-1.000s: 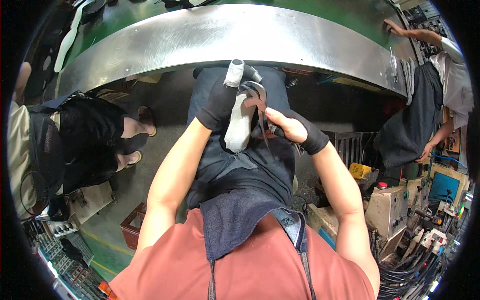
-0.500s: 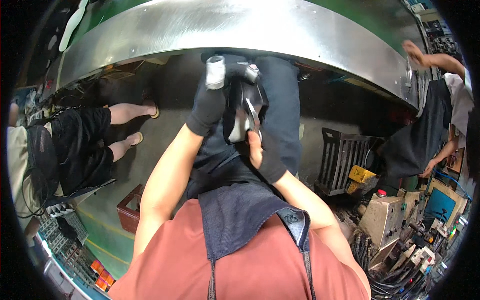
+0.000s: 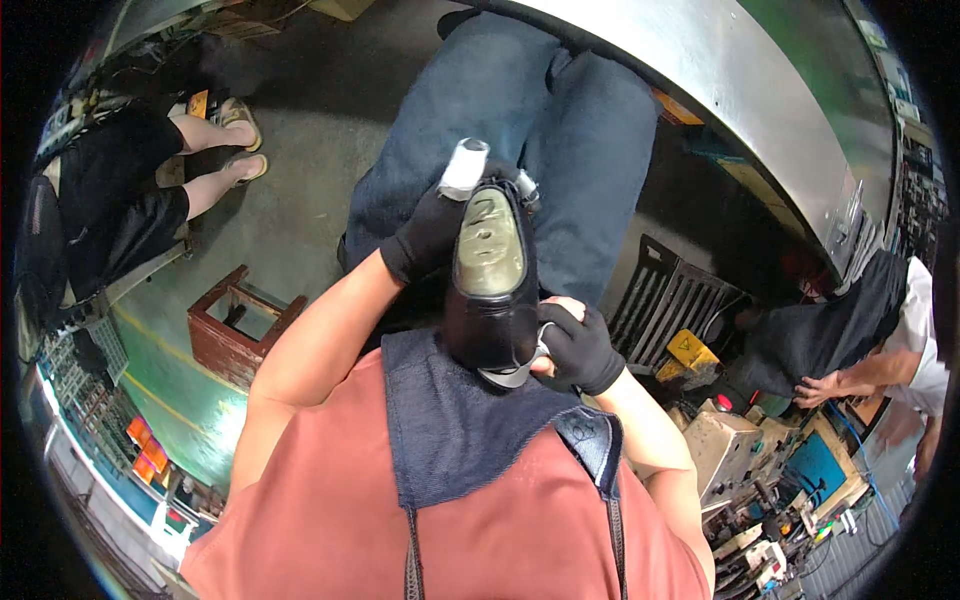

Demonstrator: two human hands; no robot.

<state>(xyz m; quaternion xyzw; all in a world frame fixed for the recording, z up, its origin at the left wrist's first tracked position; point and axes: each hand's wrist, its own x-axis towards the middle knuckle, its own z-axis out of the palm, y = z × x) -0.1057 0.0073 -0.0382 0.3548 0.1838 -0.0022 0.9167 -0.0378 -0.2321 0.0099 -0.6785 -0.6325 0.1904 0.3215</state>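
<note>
A black shoe upper (image 3: 488,330) is stretched over a shoe last, whose greenish-grey top (image 3: 490,245) faces up. It is held above my lap, with one end towards my chest. My left hand (image 3: 430,235), in a black fingerless glove with white tape on the thumb and a fingertip, is closed round the shoe's far end. My right hand (image 3: 580,350), gloved alike, is closed on a silver metal hand tool (image 3: 510,377) at the shoe's near end. The tool's curved part lies against that end; its exact kind is unclear. My palm hides most of its handle.
A shiny steel bench edge (image 3: 740,90) runs across the upper right beyond my knees. On the left stand a reddish-brown stool (image 3: 235,345) and a seated person's legs (image 3: 205,190). A dark slatted crate (image 3: 650,305), machine controls (image 3: 725,440) and another person's hand (image 3: 820,388) are at right.
The shoe has come nearer to my chest, and its last now faces up. My right hand has moved with the tool to the near end. My view has turned and the bench sits farther right.
</note>
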